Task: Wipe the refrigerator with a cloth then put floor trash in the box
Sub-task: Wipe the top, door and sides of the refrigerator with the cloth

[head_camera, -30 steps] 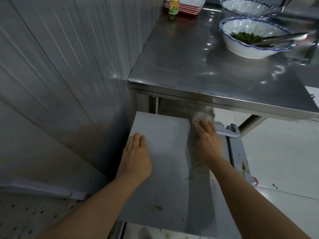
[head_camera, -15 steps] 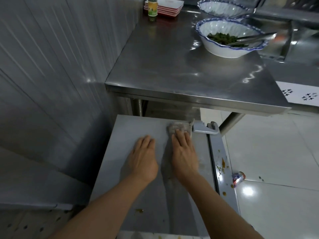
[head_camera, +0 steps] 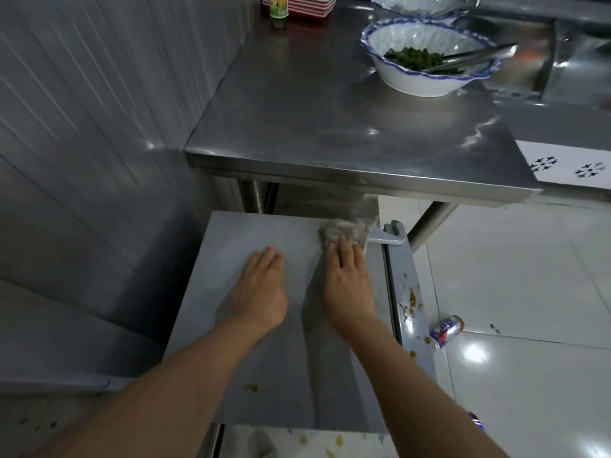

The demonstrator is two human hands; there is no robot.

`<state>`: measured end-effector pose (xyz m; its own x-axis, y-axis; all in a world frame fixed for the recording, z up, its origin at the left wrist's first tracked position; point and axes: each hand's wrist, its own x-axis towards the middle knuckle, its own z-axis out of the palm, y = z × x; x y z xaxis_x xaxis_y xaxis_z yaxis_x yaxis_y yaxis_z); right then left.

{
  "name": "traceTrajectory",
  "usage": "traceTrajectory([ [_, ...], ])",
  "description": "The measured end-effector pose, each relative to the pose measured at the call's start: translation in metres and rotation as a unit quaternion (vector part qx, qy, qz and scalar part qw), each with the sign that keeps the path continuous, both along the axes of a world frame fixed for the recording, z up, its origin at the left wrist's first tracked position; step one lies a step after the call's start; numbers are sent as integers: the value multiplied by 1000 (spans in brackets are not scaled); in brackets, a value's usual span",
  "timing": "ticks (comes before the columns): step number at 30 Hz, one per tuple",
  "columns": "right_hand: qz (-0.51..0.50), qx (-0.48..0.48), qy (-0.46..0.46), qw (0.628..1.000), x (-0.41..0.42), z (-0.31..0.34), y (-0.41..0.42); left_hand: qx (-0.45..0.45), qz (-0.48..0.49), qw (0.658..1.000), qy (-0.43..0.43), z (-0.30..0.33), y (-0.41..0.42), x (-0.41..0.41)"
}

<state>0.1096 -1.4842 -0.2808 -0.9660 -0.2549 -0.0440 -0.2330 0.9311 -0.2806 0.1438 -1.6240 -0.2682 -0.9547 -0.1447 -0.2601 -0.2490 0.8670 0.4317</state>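
Right hand (head_camera: 347, 282), fingers straight, presses a limp, soft cloth (head_camera: 344, 231), likely best steered under a flat palm, on the refrigerator (head_camera: 238, 236); left hand (head_camera: 261, 292) lies flat.

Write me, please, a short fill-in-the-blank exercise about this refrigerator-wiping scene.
1. The right hand presses the ____ onto the refrigerator top.
2. The left hand lies flat and holds ____.
3. A drink can lies on the ____, to the person's right.
4. Metal tongs rest in the bowl holding chopped ____.

Missing words: cloth; nothing; floor; greens.
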Motion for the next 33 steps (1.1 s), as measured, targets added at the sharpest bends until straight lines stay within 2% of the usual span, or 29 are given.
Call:
traceTrajectory([
  [3,-11,-3,-7,1000,1,-3,1,-6,-1,1000,-5,-1,0,1],
  [7,22,-11,-13,1000,-35,3,1,-7,1,1000,-19,0,0,-3],
  [11,29,-11,29,999,-3,3,26,-19,8,1000,-22,6,9,-5],
  [17,-65,-33,38,997,2,20,70,-27,13,1000,-1,9,23,-12],
  [21,-9,-25,79,997,-43,30,54,-12,-21,1000,13,4,38,-20],
  [26,80,55,-1,995,-71,13,44,-30,-12,999,19,-9,42,-20],
  [30,-5,22,16,1000,-70,12,79,-25,-9,1000,14,-14,40,-21],
  [33,-46,13,-11,999,-70,16,88,-27,-5,1000,11,-17,40,-21],
])
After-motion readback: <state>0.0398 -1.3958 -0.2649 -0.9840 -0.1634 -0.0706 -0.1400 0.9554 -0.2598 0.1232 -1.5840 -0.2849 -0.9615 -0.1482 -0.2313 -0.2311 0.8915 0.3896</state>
